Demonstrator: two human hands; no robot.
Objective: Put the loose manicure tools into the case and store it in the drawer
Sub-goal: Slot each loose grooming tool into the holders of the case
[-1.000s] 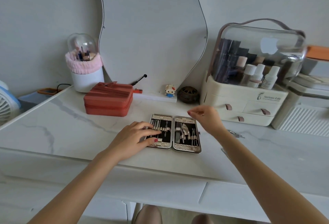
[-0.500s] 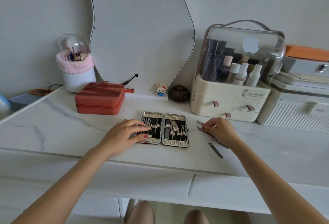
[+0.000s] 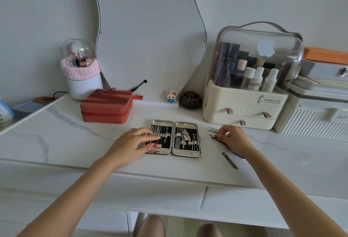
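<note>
Case lying open and flat on the table, both halves up, tools strapped in rows on black lining. Left hand palm-down on the case's left half, fingers spread and flat across the tools — pressing, not gripping. Right hand down on the table just right of the case, fingertips pinched together on a dark loose tool (exact kind too small to tell). Second loose tool, a clipper, on the table just behind the fingertips, near the front of the organizer. Third loose tool, a file, flat on the table nearer the front edge, below the right wrist, apart from the case. Red box behind and left of the case, well apart from it. Drawer fronts under the tabletop — both closed.
</note>
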